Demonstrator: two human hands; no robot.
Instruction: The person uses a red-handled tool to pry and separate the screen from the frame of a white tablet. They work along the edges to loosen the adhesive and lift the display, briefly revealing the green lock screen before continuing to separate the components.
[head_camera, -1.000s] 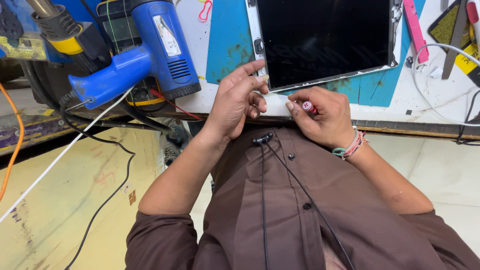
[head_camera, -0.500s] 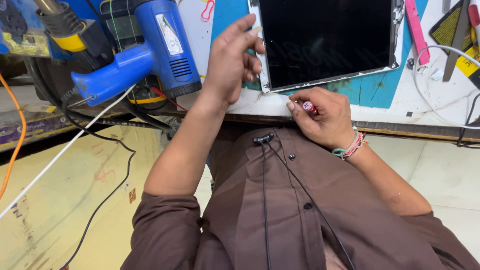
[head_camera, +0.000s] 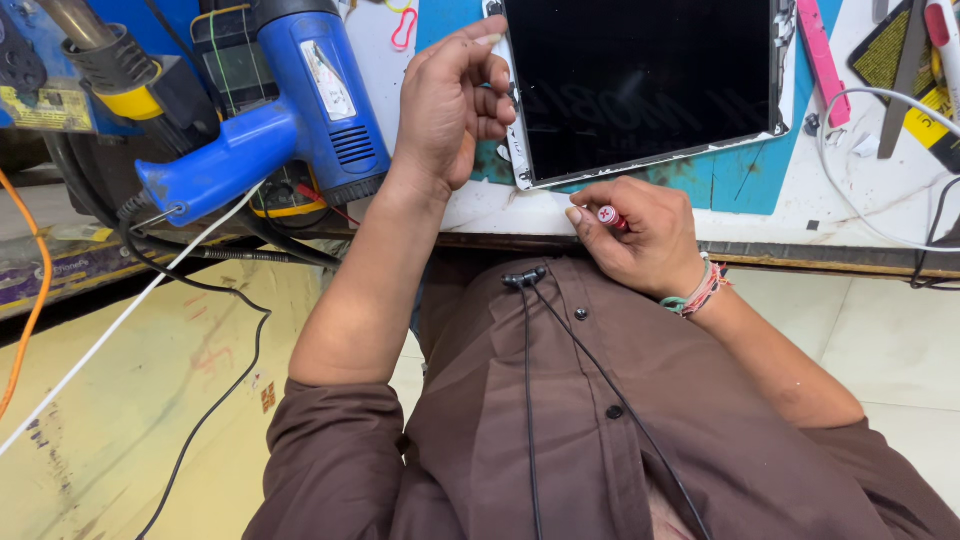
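I see my left hand with fingers curled against the left edge of the dark-screened tablet, which lies flat on the surface ahead of me. My right hand is closed around a small red-capped tool, resting at the near rim just below the tablet's lower edge. A blue heat gun sits to the left, near my left wrist.

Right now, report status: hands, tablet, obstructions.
Left hand on the tablet left edge. Right hand grips a small red-tipped tool. Blue heat gun lies left.
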